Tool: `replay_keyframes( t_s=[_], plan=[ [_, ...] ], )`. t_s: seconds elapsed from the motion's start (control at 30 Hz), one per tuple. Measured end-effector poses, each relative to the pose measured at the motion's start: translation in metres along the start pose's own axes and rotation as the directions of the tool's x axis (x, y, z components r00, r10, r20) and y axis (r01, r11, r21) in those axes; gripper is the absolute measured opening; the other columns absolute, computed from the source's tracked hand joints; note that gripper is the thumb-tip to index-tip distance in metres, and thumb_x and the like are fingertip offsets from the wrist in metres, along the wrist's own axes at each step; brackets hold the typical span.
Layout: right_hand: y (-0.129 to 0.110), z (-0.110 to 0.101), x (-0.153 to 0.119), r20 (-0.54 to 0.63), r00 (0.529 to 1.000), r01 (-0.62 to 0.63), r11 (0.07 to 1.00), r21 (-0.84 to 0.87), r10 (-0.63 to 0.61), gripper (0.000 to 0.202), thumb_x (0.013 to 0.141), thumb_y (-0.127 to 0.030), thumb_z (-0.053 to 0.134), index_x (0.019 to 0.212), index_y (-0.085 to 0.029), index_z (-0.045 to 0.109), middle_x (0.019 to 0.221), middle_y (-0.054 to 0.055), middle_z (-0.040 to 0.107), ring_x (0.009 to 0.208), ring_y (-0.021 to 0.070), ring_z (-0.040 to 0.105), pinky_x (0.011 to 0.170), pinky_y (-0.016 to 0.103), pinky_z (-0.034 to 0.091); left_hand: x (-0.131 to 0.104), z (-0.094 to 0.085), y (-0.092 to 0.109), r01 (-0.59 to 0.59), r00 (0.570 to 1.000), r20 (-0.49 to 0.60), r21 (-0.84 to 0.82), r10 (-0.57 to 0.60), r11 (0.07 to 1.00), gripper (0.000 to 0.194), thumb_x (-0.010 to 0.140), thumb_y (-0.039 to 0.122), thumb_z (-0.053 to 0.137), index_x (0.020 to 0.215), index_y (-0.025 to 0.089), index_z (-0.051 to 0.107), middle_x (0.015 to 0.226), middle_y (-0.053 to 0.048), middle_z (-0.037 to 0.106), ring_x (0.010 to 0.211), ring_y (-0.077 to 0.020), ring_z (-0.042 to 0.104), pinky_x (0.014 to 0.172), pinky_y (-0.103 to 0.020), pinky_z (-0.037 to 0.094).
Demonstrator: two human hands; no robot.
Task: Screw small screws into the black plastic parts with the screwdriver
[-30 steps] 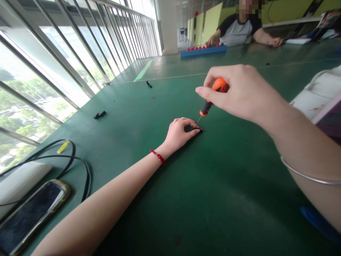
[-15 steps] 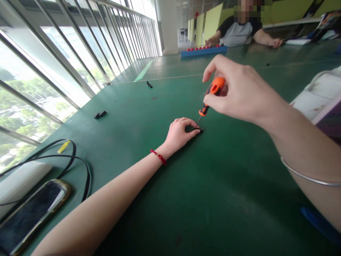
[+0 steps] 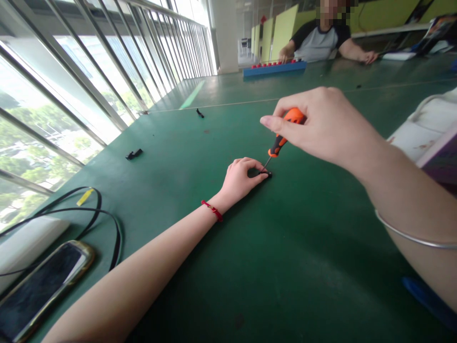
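My right hand (image 3: pixel 314 121) is closed around the top of an orange-and-black screwdriver (image 3: pixel 276 145), which leans with its thin shaft pointing down and left. The shaft's tip meets, or almost meets, a small black part (image 3: pixel 268 175) on the green table (image 3: pixel 228 267); the exact contact is too small to tell. Thumb and fingers of my left hand (image 3: pixel 243 178) pinch that black part against the tabletop, hiding most of it.
Two other small black pieces, one nearer (image 3: pixel 134 154) and one farther (image 3: pixel 200 113), lie to the left. A phone (image 3: pixel 46 290), a white box and a black cable (image 3: pixel 117 233) are at lower left. Across the table a person touches a blue rack (image 3: pixel 274 69). A railing runs along the left.
My right hand has shifted its grip on the screwdriver, its fingers and thumb turning, and the handle tilts further right. My left hand has stayed put. The other person's hand has moved slightly.
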State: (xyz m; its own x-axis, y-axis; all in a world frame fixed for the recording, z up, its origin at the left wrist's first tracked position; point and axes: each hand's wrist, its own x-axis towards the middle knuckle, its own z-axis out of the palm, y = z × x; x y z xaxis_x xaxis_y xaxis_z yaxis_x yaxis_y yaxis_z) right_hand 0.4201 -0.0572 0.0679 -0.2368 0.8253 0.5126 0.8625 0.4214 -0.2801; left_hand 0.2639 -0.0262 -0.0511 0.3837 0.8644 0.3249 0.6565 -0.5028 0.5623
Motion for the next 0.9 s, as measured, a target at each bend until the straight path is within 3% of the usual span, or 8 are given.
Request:
replay_keyframes(
  t_s=[0.07, 0.13, 0.27, 0.43, 0.6, 0.73, 0.8, 0.9],
  plan=[
    [0.0007, 0.0004, 0.0002, -0.014, 1.000, 0.014, 1.000, 0.021, -0.014, 0.011, 0.073, -0.033, 0.057, 0.080, -0.025, 0.057, 0.060, -0.002, 0.052, 0.053, 0.0131, 0.043, 0.054, 0.029, 0.032, 0.0000, -0.0002, 0.0001, -0.004, 1.000, 0.000, 0.003, 0.004, 1.000, 0.012, 0.076, 0.032, 0.064, 0.081, 0.022, 0.067, 0.097, -0.001, 0.067, 0.099, -0.0212, 0.057, 0.095, -0.038, 0.041],
    [0.0011, 0.0004, 0.0002, -0.021, 1.000, 0.024, 0.999, 0.030, -0.024, 0.026, 0.067, -0.027, 0.061, 0.092, -0.026, 0.054, 0.062, -0.003, 0.053, 0.054, 0.0133, 0.045, 0.055, 0.029, 0.033, 0.0000, -0.0005, 0.0004, -0.007, 1.000, 0.000, 0.008, 0.007, 1.000, 0.012, 0.076, 0.033, 0.063, 0.081, 0.022, 0.067, 0.097, -0.001, 0.067, 0.099, -0.0211, 0.057, 0.095, -0.038, 0.041],
    [0.0006, -0.0001, 0.0001, 0.008, 1.000, -0.001, 1.000, 0.001, 0.001, 0.023, 0.078, -0.046, 0.052, 0.075, -0.024, 0.056, 0.059, -0.001, 0.049, 0.052, 0.0129, 0.042, 0.055, 0.030, 0.031, -0.0004, -0.0009, 0.0017, 0.005, 1.000, -0.002, 0.011, -0.005, 1.000, 0.012, 0.076, 0.033, 0.062, 0.081, 0.023, 0.067, 0.098, -0.001, 0.067, 0.100, -0.0212, 0.056, 0.095, -0.038, 0.041],
    [-0.0008, -0.0003, 0.0001, -0.019, 1.000, 0.002, 0.999, 0.041, -0.001, 0.019, 0.069, -0.027, 0.059, 0.087, -0.025, 0.055, 0.062, -0.003, 0.052, 0.053, 0.0136, 0.045, 0.054, 0.029, 0.032, -0.0010, -0.0015, 0.0035, 0.012, 1.000, -0.007, 0.001, -0.012, 1.000, 0.011, 0.077, 0.030, 0.060, 0.080, 0.023, 0.067, 0.098, 0.000, 0.067, 0.101, -0.0214, 0.056, 0.096, -0.038, 0.041],
    [-0.0013, -0.0003, -0.0007, 0.000, 1.000, 0.003, 1.000, 0.010, -0.003, 0.024, 0.078, -0.046, 0.051, 0.072, -0.023, 0.055, 0.055, -0.001, 0.048, 0.050, 0.0140, 0.040, 0.052, 0.031, 0.031, -0.0013, -0.0020, 0.0039, 0.011, 1.000, -0.005, -0.002, -0.011, 1.000, 0.010, 0.077, 0.029, 0.060, 0.080, 0.023, 0.067, 0.098, 0.000, 0.068, 0.101, -0.0215, 0.056, 0.096, -0.039, 0.040],
    [-0.0020, 0.0000, -0.0012, -0.023, 0.999, 0.023, 0.998, 0.052, -0.022, 0.014, 0.071, -0.032, 0.058, 0.082, -0.024, 0.056, 0.061, -0.001, 0.053, 0.053, 0.0140, 0.043, 0.054, 0.031, 0.032, -0.0012, -0.0019, 0.0037, 0.012, 1.000, 0.000, 0.006, -0.012, 1.000, 0.011, 0.077, 0.029, 0.060, 0.081, 0.023, 0.068, 0.099, -0.001, 0.067, 0.101, -0.0214, 0.056, 0.096, -0.039, 0.040],
    [-0.0023, 0.0004, -0.0012, -0.015, 0.999, 0.032, 0.998, 0.061, -0.032, 0.028, 0.066, -0.027, 0.060, 0.094, -0.024, 0.053, 0.064, -0.002, 0.054, 0.054, 0.0144, 0.045, 0.056, 0.030, 0.033, -0.0010, -0.0016, 0.0034, 0.006, 1.000, -0.001, 0.011, -0.006, 1.000, 0.011, 0.077, 0.029, 0.059, 0.081, 0.023, 0.068, 0.098, -0.001, 0.067, 0.100, -0.0212, 0.056, 0.096, -0.039, 0.040],
    [-0.0021, 0.0009, -0.0010, -0.001, 1.000, 0.012, 0.999, 0.031, -0.012, 0.019, 0.073, -0.039, 0.057, 0.085, -0.024, 0.055, 0.061, -0.001, 0.052, 0.053, 0.0141, 0.043, 0.055, 0.030, 0.031, -0.0011, -0.0010, 0.0033, -0.003, 1.000, -0.005, 0.015, 0.003, 1.000, 0.011, 0.077, 0.029, 0.059, 0.081, 0.023, 0.067, 0.097, -0.001, 0.067, 0.101, -0.0213, 0.055, 0.096, -0.038, 0.040]
  ],
)
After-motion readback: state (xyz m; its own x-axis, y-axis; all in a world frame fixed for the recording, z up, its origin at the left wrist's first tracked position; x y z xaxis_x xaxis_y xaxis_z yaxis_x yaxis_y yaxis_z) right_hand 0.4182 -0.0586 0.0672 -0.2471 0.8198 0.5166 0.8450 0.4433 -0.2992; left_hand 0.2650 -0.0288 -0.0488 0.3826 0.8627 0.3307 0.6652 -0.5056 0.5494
